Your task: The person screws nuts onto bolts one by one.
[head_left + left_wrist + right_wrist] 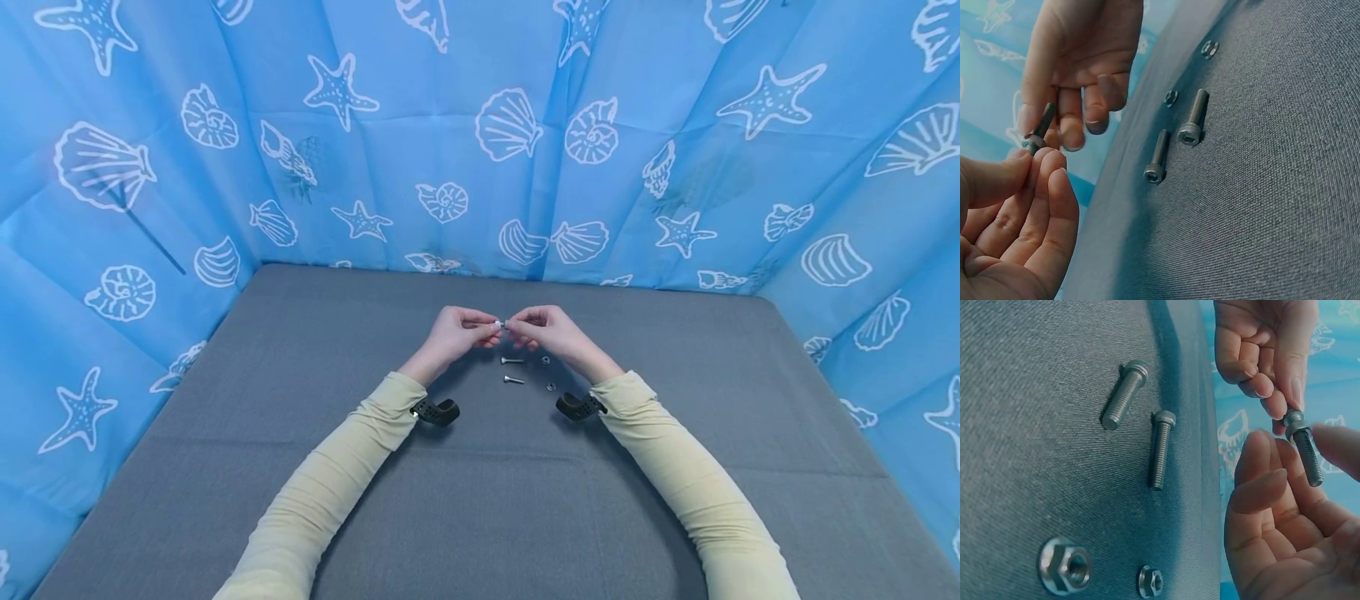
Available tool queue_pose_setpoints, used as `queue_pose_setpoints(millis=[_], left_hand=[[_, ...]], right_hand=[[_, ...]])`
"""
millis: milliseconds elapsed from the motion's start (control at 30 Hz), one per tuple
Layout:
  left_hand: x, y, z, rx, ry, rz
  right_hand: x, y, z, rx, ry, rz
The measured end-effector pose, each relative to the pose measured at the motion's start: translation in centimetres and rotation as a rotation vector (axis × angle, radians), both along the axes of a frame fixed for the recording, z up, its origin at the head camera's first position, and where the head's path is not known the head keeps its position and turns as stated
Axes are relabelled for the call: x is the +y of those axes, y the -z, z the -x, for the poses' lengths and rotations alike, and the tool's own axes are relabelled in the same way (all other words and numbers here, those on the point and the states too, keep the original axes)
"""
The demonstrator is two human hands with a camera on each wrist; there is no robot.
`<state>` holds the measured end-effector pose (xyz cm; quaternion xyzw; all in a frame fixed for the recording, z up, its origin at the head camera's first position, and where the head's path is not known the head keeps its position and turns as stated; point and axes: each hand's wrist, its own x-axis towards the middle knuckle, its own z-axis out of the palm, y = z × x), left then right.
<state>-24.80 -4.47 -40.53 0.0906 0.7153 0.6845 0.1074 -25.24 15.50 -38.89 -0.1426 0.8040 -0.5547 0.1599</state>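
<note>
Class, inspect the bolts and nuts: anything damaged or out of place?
Nothing stands out: two bolts and two nuts lie separately on the grey cloth, without visible damage; the left hand pinches another bolt.

My left hand (463, 330) on the left, right hand (553, 332) on the right, both above the table (480, 508). Held bolt (1309, 459) between them, head at my left fingertips, shank toward the right; held nut (1298, 429) around it near the head. Closer to me, on the table: far bolt (513, 361), near bolt (514, 380) just before it, heads left. Right of them, far nut (546, 360) and near nut (551, 387), one before the other. Curtain (450, 125) behind the table.
</note>
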Motion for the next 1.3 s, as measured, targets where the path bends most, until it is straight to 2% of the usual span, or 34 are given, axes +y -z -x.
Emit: queue_pose_setpoints(millis=[200,333,467,567,667,867,1100,1300], left_hand=[[-0.1,-0.1,-0.1,-0.002,-0.011,0.011],[-0.1,-0.1,-0.2,0.005,0.002,0.014],[-0.1,-0.1,-0.2,0.007,0.005,0.011],[-0.1,0.0,-0.2,0.004,0.0,0.007],[0.0,0.0,-0.2,0.002,-0.004,0.007],[-0.1,0.3,-0.1,0.008,-0.005,0.008],[-0.1,0.1,-0.2,-0.013,-0.001,0.0],[0.0,-0.1,-0.3,-0.023,-0.005,0.002]], right_hand=[[0.0,0.1,0.0,0.018,-0.001,0.044],[0.0,0.2,0.0,0.047,-0.008,0.024],[0.0,0.1,0.0,0.025,-0.004,-0.01],[-0.1,-0.1,-0.1,0.0,-0.007,0.012],[-0.3,-0.7,-0.4,0.005,-0.018,0.022],[-0.8,-2.6,-1.8,-0.025,-0.021,-0.027],[-0.1,0.2,-0.3,0.046,-0.003,0.01],[0.0,0.1,-0.2,-0.003,0.01,-0.042]])
